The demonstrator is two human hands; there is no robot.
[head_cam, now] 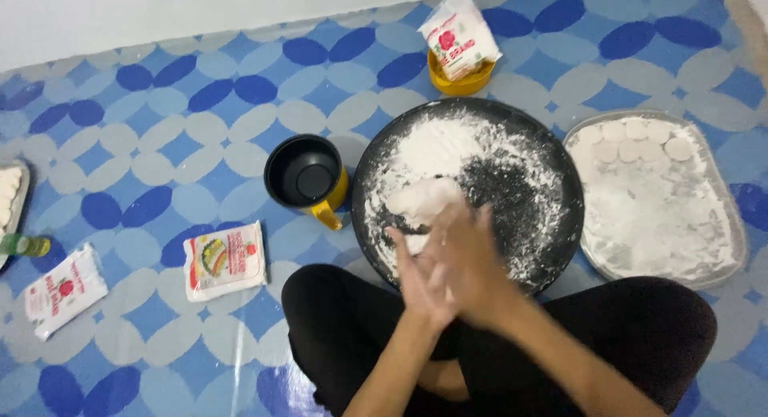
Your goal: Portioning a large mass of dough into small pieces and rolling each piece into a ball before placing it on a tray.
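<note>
hands [448, 265] motion-blurred, anything pressed between palms hidden | dough lump [422, 199] partly covered by fingertips | left tray [11, 195] cut by frame edge | small bottle [24, 245] too small for detail

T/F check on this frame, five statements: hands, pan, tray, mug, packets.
1. Both hands are pressed together over the near edge of the black round pan. True.
2. The pan is clean. False: it is dusted with white flour, with a lump of dough in it.
3. The silver tray on the right holds round dough pieces along its far end. True.
4. The black-and-yellow mug sits right of the pan. False: it sits to its left.
5. An opened packet stands in the yellow bowl beyond the pan. True.
</note>
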